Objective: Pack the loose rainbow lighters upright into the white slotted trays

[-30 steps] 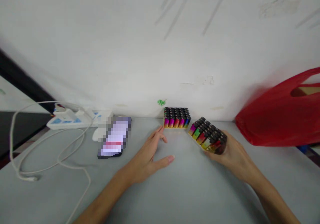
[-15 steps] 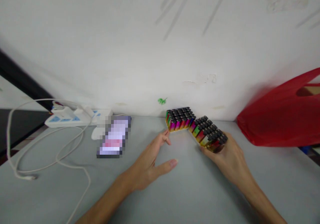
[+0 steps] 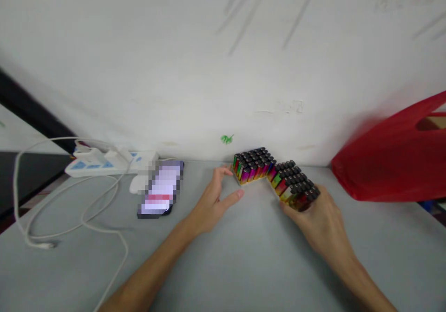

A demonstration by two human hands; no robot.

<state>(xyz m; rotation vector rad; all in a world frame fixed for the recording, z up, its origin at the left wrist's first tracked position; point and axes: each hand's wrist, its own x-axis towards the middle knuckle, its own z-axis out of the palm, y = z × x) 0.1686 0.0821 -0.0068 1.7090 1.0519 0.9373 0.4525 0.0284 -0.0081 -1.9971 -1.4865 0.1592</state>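
Note:
Two blocks of upright rainbow-coloured lighters with black caps stand on the grey table by the white wall. The left block [image 3: 252, 164] is near the wall, turned at an angle. My left hand [image 3: 216, 198] is open, its fingertips touching that block's left end. The right block [image 3: 294, 185] touches the left block's right corner. My right hand [image 3: 318, 219] wraps round the right block's near end.
A phone [image 3: 160, 189] lies screen-up left of my left hand. Behind it sit a white power strip [image 3: 111, 161] and looping white cables [image 3: 69, 214]. A red plastic bag [image 3: 393, 159] fills the right side against the wall.
My right hand pushed the right block up and left until it met the left block, which turned. My left hand moved forward to the left block's end.

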